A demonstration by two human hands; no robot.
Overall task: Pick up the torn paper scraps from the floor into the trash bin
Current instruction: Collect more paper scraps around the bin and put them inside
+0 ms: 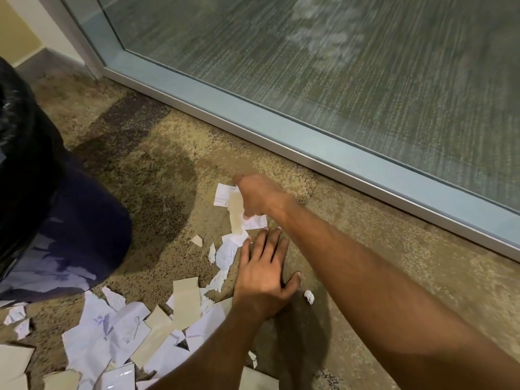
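1. The fingers (270,249) of the left hand (264,277) lie straight and spread flat on the carpet (168,164), palm down, holding nothing; their tips point away from the person toward the far scraps.

2. Nearest the camera, the main heap of torn paper scraps (135,330), white and beige, lies to the left of that flat hand and partly under its forearm; a small crumpled bit (309,296) sits alone just beside the thumb on the right.

3. A thin trail of white shreds (226,256) runs along the hand's left edge, touching the little-finger side, its long axis heading away from the person.

4. Farther out, the right hand (257,197) is curled and pinches a beige strip (235,213) together with printed white slips (223,197); the strip hangs lengthwise toward the person. This hand is the nearer one to the far scraps, so the next lift looks to be its own.

5. Print shows on the white slips, and faint handwriting on the heap, but none of it can be read.

6. The trash bin (56,235), dark blue with a black liner, stands well to the left, so the held scraps must travel leftward across the carpet.

7. Beyond, a metal-framed glass panel (337,80) bounds the floor.
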